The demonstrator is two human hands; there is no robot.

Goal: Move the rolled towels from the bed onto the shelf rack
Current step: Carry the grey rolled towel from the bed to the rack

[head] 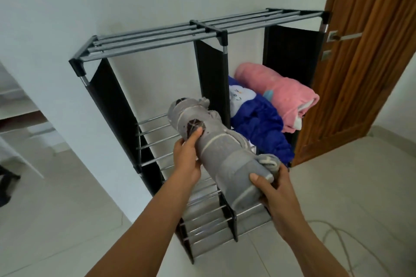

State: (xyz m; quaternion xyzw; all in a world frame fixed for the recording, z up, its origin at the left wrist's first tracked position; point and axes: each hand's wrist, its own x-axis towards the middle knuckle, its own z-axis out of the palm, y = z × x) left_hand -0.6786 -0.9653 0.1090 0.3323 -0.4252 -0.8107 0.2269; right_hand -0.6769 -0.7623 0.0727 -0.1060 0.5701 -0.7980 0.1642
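Observation:
I hold a grey rolled towel [216, 148] in both hands in front of the shelf rack [157, 36], a black frame with metal bars. My left hand [188, 154] grips its left side near the middle. My right hand [273, 189] grips its near end. The roll points into the rack's left compartment, over the bars of the middle shelf [153, 139]. A blue rolled towel [258, 126] and a pink rolled towel [283, 96] lie side by side in the right compartment. The bed is out of sight.
The rack stands against a white wall, with a wooden door [369, 51] right beside it. Lower shelves of bars [209, 225] show under my arms. A thin cord [337, 236] lies on the tiled floor at the right. White furniture [15, 119] stands at the far left.

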